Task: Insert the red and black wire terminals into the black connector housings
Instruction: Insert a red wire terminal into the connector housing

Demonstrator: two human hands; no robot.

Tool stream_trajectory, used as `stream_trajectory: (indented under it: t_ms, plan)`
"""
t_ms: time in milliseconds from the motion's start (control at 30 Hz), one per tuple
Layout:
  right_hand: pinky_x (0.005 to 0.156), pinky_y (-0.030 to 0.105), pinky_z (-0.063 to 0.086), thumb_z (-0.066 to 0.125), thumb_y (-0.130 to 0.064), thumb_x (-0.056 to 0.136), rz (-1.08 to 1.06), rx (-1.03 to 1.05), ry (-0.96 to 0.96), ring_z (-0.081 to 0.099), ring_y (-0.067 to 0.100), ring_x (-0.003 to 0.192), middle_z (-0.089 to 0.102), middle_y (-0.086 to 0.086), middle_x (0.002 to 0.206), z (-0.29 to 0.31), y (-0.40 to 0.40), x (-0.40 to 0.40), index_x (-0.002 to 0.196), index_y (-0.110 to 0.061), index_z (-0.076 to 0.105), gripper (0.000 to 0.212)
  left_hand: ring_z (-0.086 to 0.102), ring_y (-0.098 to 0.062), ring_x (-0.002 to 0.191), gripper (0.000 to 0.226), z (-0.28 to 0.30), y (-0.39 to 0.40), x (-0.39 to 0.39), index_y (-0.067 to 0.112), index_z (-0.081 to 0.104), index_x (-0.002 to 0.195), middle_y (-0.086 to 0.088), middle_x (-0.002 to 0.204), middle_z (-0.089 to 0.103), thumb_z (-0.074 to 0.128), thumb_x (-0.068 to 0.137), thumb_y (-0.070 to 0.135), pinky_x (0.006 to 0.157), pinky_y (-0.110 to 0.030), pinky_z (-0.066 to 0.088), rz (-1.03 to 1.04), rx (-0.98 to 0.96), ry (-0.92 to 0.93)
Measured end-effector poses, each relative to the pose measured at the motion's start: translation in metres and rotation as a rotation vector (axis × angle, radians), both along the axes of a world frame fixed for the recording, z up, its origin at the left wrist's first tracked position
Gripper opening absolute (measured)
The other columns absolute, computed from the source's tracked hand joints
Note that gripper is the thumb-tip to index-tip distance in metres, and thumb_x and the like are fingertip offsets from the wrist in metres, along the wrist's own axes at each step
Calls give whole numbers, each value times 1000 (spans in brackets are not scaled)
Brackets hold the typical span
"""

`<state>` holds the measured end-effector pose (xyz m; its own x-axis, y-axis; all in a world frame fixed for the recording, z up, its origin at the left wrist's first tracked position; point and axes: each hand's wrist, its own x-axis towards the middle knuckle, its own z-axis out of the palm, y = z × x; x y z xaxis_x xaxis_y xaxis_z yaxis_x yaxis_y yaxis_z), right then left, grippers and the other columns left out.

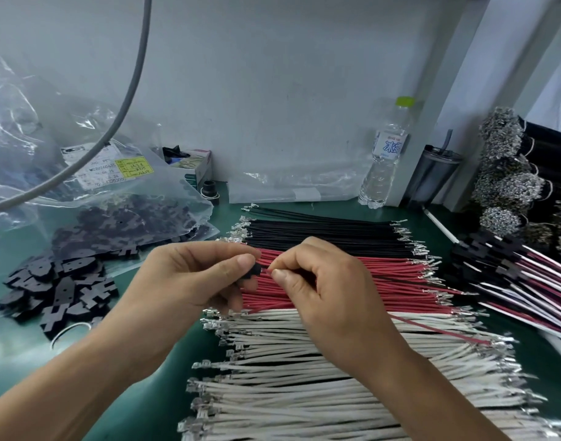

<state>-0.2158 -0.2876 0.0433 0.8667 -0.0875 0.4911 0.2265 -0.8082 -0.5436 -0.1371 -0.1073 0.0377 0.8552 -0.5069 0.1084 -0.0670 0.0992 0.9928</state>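
Head view: my left hand (190, 275) pinches a black connector housing (254, 271) above the red wires (384, 272) on the bench. My right hand (323, 281) pinches one red wire (438, 331) at its mouth. Procedure, as I judge it: align terminal squarely, push straight until seated, avoid bending.

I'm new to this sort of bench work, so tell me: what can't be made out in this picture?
Head view, all three:
- Red wire's terminal: hidden by the right hand's fingertips.
- Small black plastic connector housing: mostly covered by the left hand.
- Clear bag's label: print too small and blurred.
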Motion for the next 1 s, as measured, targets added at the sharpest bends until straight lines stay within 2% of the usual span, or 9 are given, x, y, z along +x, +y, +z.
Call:
stream_trajectory:
  t_ms: [67, 100, 167, 233, 333, 400, 700, 900, 1000]
  plan:
    - [72, 28, 49, 65, -24, 96, -8, 32, -2, 60, 7, 85, 62, -14, 86, 1, -2, 0, 93, -26, 73, 9, 69, -37, 71, 39, 0, 1, -1, 32, 82, 104, -16, 88, 76, 87, 65, 35, 68, -48, 62, 54, 102, -238]
    - [71, 25, 48, 66, -23, 96, -7, 47, 1, 61, 7, 86, 63, -15, 86, 2, -3, 0, 92, -26, 73, 9, 71, -35, 74, 40, -1, 2, -1, 35, 81, 104, -12, 88, 77, 88, 65, 35, 73, -50, 62, 80, 147, -350]
    - [72, 20, 48, 69, -22, 94, 6, 57, 0, 61, 7, 87, 63, -15, 84, 4, -5, -1, 91, -26, 74, 7, 71, -20, 65, 32, -2, 2, -3, 39, 81, 98, 0, 80, 77, 83, 67, 37, 67, -36, 63, 108, 180, -460]
    - [72, 18, 48, 73, -23, 91, 4, 39, -8, 62, 7, 86, 64, -15, 83, 5, -8, -3, 89, -26, 75, 4, 67, -14, 53, 24, -3, 1, -3, 39, 80, 94, 1, 71, 76, 79, 70, 39, 57, -26, 59, 98, 186, -454]
    - [71, 21, 47, 75, -25, 90, 2, -7, -35, 62, 8, 84, 63, -14, 81, 5, -9, -3, 86, -25, 75, 4, 68, -22, 50, 28, -2, 3, 0, 34, 81, 97, -8, 74, 76, 81, 69, 35, 54, -29, 59, 82, 125, -377]
    - [69, 21, 46, 73, -24, 91, 13, -16, -60, 61, 8, 82, 62, -14, 80, 5, -8, -2, 85, -23, 75, 6, 69, -27, 49, 22, -1, 5, 2, 30, 82, 93, -9, 75, 77, 81, 71, 30, 50, -24, 55, 55, 122, -351]
    - [66, 23, 46, 68, -27, 90, 69, -34, -90, 59, 8, 77, 60, -14, 79, 8, -7, -5, 83, -21, 73, 10, 67, -27, 45, 21, -5, 2, 1, 19, 82, 92, -15, 76, 78, 81, 73, 29, 42, -22, 47, -60, 26, -186]
    - [65, 24, 43, 78, -33, 85, -71, -413, -125, 48, 5, 82, 56, -17, 86, 28, -10, -14, 87, -29, 72, 8, 62, -22, 42, 14, -7, -3, 2, 18, 82, 88, -12, 73, 77, 79, 76, 24, 42, -14, 42, -28, 34, -227]
    - [73, 26, 46, 75, -50, 79, 119, -371, 95, 52, 0, 87, 54, -21, 89, 33, 2, -29, 86, -35, 70, 18, 61, -21, 41, 10, -9, -1, 5, 19, 82, 86, -10, 71, 77, 80, 77, 24, 42, -14, 41, 25, 31, -229]
